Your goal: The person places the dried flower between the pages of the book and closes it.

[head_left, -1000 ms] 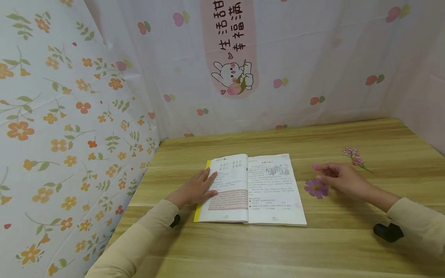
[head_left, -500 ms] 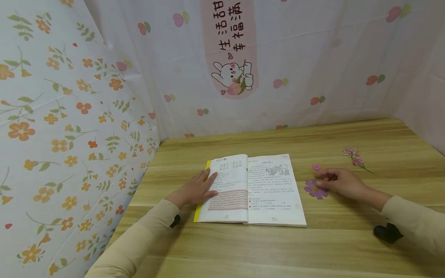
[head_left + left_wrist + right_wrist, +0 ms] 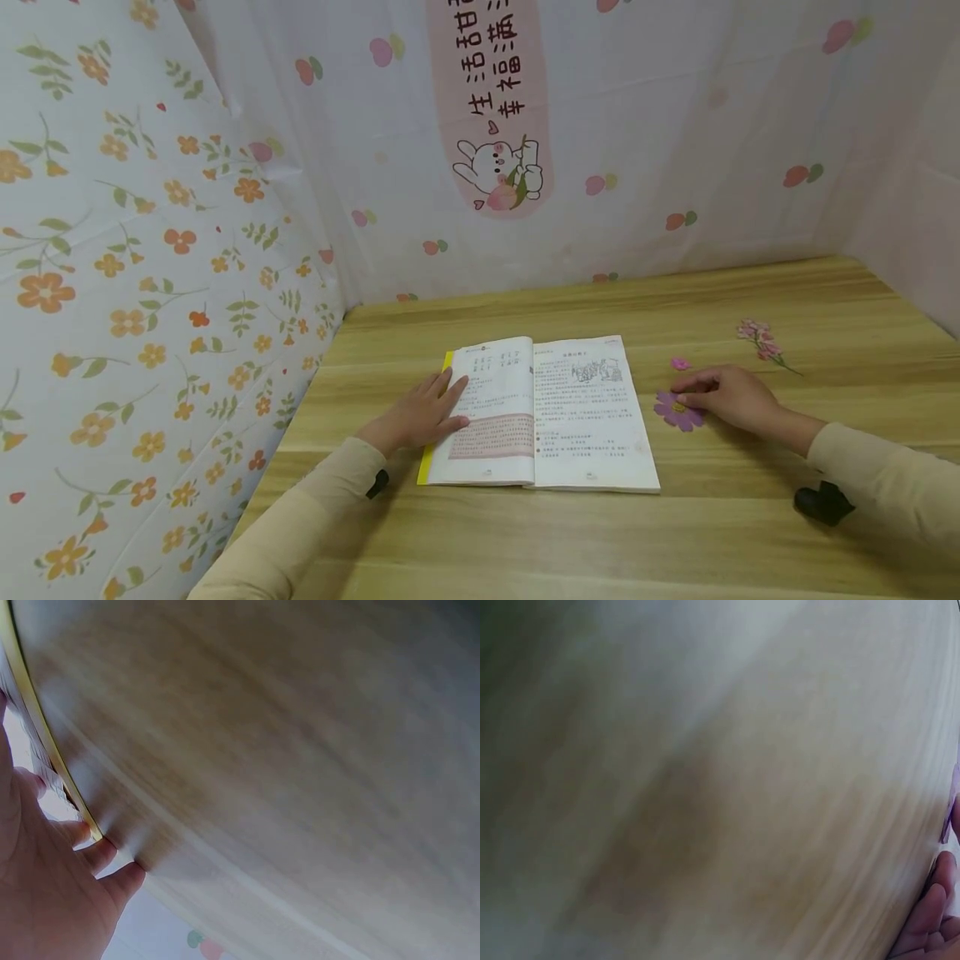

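In the head view an open book (image 3: 592, 454) with printed pages and a yellow cover edge lies on the wooden table. My left hand (image 3: 420, 412) rests across its left edge, fingers spread on the left page; the left wrist view shows these fingers (image 3: 97, 855) at the yellow edge. To the right of the book lies a flat purple flower (image 3: 673, 415) with a yellow centre. The thumb and index finger of my right hand (image 3: 735, 400) pinch its right-hand petals. In the right wrist view only a sliver of the purple petals (image 3: 950, 806) shows beside the fingertips.
A small pink flower (image 3: 680, 364) lies just beyond my right hand. Farther back on the right is a pink flower sprig (image 3: 765, 342) with a thin green stem. Patterned cloth (image 3: 637, 125) hangs behind the table (image 3: 480, 542) and along its left side.
My right hand has moved left and down from the small pink flower to the purple flower, uncovering the small one. My left hand stays on the book.
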`<state>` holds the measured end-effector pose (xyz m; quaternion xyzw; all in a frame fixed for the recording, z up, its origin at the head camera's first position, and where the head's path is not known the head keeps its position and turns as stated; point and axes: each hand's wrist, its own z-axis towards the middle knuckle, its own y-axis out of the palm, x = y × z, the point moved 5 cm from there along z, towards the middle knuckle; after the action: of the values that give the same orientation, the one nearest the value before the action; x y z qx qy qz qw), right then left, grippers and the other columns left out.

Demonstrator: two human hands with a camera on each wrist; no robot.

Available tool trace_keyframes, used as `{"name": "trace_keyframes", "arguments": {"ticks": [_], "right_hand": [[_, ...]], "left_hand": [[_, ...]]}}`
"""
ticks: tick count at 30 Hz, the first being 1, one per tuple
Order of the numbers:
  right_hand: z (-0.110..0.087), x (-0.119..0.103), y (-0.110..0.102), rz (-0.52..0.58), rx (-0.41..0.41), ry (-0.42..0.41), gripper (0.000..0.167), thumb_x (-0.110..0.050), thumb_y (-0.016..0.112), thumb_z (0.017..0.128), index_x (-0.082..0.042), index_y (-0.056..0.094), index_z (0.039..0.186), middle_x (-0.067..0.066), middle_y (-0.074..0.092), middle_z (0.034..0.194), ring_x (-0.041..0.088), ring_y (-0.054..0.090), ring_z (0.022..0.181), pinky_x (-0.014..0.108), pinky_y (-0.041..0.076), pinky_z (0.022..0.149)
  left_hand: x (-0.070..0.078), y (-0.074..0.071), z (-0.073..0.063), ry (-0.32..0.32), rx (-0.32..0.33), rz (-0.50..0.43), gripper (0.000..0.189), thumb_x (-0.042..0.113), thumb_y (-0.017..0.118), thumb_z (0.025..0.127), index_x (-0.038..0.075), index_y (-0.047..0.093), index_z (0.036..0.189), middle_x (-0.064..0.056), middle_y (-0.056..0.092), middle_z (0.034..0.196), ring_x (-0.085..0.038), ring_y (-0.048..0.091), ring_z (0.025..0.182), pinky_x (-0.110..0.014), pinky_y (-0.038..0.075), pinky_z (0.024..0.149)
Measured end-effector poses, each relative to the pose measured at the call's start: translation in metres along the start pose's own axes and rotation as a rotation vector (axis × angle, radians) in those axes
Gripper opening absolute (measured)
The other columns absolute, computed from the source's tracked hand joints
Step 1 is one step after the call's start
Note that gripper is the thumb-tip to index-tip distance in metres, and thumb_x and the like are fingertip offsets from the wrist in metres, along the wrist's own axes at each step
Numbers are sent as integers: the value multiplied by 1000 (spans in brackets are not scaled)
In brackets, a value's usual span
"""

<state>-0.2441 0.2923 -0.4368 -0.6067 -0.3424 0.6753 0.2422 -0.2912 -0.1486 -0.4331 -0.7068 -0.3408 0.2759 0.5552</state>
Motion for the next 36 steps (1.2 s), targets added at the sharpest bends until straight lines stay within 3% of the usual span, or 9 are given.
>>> {"name": "trace_keyframes", "arguments": {"ticks": [4,9,17,27,33,36], "right_hand": [[0,-1,-1,-11,10,8,19,-25,72,89,-10,77,100,8,72,99,22,62,90,35,45,72],[0,-2,-1,3,12,9,16,-20,70,90,-8,76,98,7,71,96,19,60,85,32,45,69],[-5,1,-7,105,0,45,25,-24,65,95,-1,71,104,10,68,99,18,57,84,26,48,63],[-2,-7,-11,269,-37,87,43,-38,61,97,2,64,114,13,66,113,15,57,99,28,48,77],[5,-19,-10,509,-90,87,45,-31,57,100,9,53,120,12,62,123,3,61,100,27,51,86],[11,-28,-10,562,-100,83,44,-30,55,101,9,51,120,5,62,118,3,62,99,28,52,86]], "left_hand": [[-2,2,1,-2,5,11,76,57,34,100,12,12,157,-23,12,158,-40,17,143,-49,21,113],[-2,2,2,-8,6,11,77,58,35,100,12,12,157,-22,13,158,-39,18,143,-49,21,113],[-2,2,2,-1,6,33,77,59,35,100,12,13,157,-22,16,158,-39,21,142,-49,22,113],[-1,2,0,-1,11,10,77,58,36,100,12,14,157,-22,15,158,-40,20,143,-49,22,113],[-2,1,1,2,12,-2,77,58,36,100,13,13,157,-23,15,158,-40,20,142,-50,21,113],[-2,1,1,0,12,-6,76,57,36,100,13,13,157,-23,15,158,-40,20,142,-50,21,113]]}}
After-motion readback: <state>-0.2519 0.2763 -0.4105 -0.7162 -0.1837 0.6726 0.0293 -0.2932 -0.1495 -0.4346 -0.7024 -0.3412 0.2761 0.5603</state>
